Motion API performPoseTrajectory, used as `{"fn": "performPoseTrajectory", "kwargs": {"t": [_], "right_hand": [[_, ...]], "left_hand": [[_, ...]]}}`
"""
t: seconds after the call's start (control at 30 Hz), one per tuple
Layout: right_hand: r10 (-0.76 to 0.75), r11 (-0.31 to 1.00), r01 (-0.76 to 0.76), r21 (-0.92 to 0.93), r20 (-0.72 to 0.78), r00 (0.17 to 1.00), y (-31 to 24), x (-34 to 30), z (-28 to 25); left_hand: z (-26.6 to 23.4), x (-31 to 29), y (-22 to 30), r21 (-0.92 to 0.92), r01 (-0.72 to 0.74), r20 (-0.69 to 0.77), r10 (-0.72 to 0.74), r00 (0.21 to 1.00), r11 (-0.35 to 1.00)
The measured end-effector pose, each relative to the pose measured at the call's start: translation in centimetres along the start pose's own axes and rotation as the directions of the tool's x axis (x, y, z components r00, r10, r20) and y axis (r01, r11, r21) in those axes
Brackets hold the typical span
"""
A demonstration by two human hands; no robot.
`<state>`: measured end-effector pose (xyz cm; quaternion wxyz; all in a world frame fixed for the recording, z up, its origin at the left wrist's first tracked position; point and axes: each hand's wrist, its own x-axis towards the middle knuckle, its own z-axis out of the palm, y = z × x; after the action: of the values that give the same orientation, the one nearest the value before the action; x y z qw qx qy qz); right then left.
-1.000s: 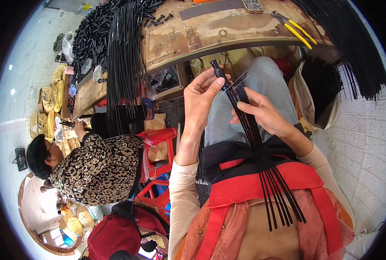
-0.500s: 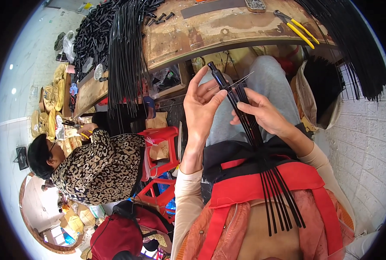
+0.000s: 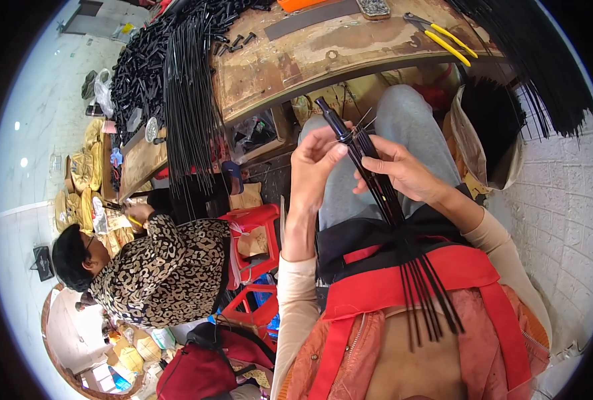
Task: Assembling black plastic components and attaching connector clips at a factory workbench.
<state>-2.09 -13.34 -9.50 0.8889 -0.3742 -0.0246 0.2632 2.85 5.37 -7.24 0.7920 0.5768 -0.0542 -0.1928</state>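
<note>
An umbrella frame (image 3: 384, 200) of slim black ribs slants across my lap, with a smooth black tube end (image 3: 334, 121) pointing away from me. My left hand (image 3: 312, 160) is closed at the collar below that tube, thumb pressed against it and fingers curled behind. Just beyond the collar, thin metal wires (image 3: 365, 119) stick out to the right. Lower down, my right hand (image 3: 406, 172) grips the bundle of ribs between thumb and fingers. The near rib ends (image 3: 424, 293) fan out over my red and black apron (image 3: 403, 270).
Ahead stands a worn wooden bench (image 3: 296, 60) with yellow-handled pliers (image 3: 443, 39), a heap of black tubular parts (image 3: 140, 80) and hanging black rods (image 3: 190, 107). An open sack (image 3: 470, 143) is at right. Another person (image 3: 163, 267) sits at left beside red stools (image 3: 253, 240).
My left fingers, spread beside the tube before, have curled in around the collar. The thin wires now point more steeply away from me. The whole view has shifted slightly.
</note>
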Motion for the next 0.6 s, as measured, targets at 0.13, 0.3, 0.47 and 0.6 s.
{"fn": "performPoseTrajectory", "kwargs": {"t": [0.13,0.3,0.47,0.6], "right_hand": [[-0.169,0.973,0.172,-0.154,0.029,0.985,0.0,0.6,1.3],[-0.33,0.935,0.322,-0.148,-0.036,0.943,-0.2,0.3,2.9],[-0.342,0.903,0.333,-0.27,0.016,0.94,0.1,1.1,2.1],[-0.3,0.935,0.296,-0.194,0.011,0.954,0.0,1.5,1.8]], "left_hand": [[0.6,-1.5,1.3,0.057,-0.174,-0.042,0.177,0.983,0.983],[0.6,-2.1,1.8,-0.224,-0.158,-0.029,0.156,0.987,0.962],[1.0,-2.1,2.1,-0.107,-0.118,-0.081,0.109,0.991,0.987],[1.1,-2.1,2.4,-0.165,-0.02,-0.089,0.006,0.996,0.986]]}}
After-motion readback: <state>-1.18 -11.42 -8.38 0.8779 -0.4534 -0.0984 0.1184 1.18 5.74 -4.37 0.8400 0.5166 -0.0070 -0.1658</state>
